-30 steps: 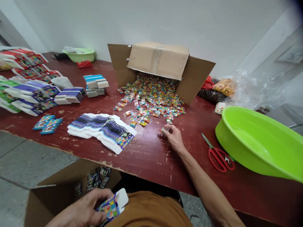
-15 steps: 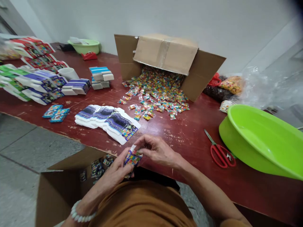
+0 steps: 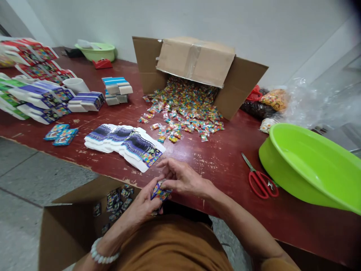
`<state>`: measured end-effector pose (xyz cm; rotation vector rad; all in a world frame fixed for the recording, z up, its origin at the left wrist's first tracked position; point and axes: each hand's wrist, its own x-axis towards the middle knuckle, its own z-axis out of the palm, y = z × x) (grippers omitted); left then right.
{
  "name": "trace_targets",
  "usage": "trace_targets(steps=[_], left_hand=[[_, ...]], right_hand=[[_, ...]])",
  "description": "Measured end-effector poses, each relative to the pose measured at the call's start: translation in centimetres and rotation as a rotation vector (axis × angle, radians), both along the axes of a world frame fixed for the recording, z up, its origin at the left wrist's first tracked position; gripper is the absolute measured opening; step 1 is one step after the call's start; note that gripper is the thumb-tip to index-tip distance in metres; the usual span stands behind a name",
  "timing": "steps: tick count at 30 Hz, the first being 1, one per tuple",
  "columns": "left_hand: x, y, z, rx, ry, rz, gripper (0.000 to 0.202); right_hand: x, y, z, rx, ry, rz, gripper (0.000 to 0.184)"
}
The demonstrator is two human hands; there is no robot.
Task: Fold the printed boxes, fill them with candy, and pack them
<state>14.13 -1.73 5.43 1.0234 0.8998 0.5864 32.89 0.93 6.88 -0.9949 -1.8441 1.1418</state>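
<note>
Both hands meet at the near edge of the red table (image 3: 225, 162). My left hand (image 3: 143, 205) grips a small colourful printed box (image 3: 160, 193) from below. My right hand (image 3: 182, 177) pinches the top of the same box with fingers curled over it. Just beyond them lies a fanned stack of flat purple box blanks (image 3: 124, 145). Further back, small wrapped candies (image 3: 183, 113) spill out of a tipped cardboard carton (image 3: 197, 66). A beaded bracelet sits on my left wrist.
An open cardboard box (image 3: 70, 226) with several small filled boxes stands on the floor below my left hand. Red scissors (image 3: 261, 182) and a big green basin (image 3: 310, 165) lie to the right. Stacks of coloured box blanks (image 3: 34, 94), a white cup and another green bowl (image 3: 96, 51) occupy the left.
My right hand came back from the candy pile to the small box. My left hand raised the box from my lap to the table edge, and its white flap no longer shows.
</note>
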Motion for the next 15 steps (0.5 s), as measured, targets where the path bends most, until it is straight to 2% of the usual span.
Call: trace_targets(steps=[2,5,7,9,12,15], left_hand=[[0.4,0.1,0.0,-0.018,-0.005,0.033,0.058],[0.7,0.2,0.2,-0.052,-0.060,0.094,0.056],[0.8,0.3,0.5,-0.068,-0.090,0.139,0.059],[0.7,0.4,0.8,-0.085,-0.111,0.191,0.056],[0.6,0.7,1.2,-0.191,-0.162,0.291,0.043],[0.5,0.8,1.0,-0.288,-0.175,0.348,0.042]], right_hand=[[-0.1,0.3,0.0,0.044,-0.053,0.003,0.042],[-0.5,0.4,0.0,0.145,-0.108,-0.135,0.040],[-0.8,0.2,0.0,0.154,-0.128,-0.178,0.038],[-1.1,-0.1,0.2,0.131,-0.125,-0.162,0.033],[-1.1,-0.2,0.2,-0.024,0.105,-0.194,0.029],[-1.0,-0.1,-0.6,-0.296,0.374,-0.256,0.033]])
